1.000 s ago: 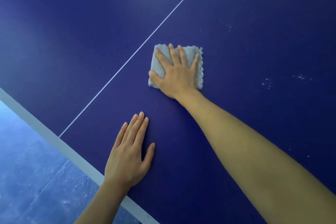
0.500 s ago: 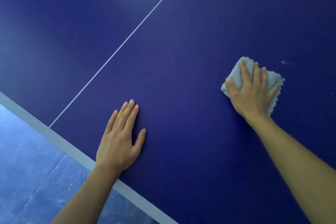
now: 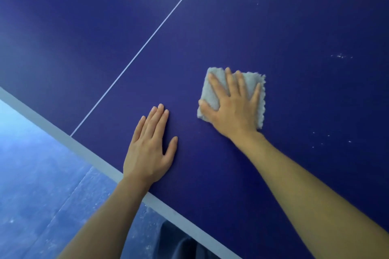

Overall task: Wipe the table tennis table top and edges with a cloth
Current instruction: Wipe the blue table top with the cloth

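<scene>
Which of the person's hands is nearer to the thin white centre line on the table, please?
Left. The left hand lies flat just right of the centre line, near the table's edge; the right hand presses the cloth farther right.

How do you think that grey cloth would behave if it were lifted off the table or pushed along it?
The cloth looks fluffy with a ragged hem, so it would probably droop limply when lifted. It seems folded, so it may unfold. Under the flat right hand it likely slides easily over the smooth table top.
</scene>
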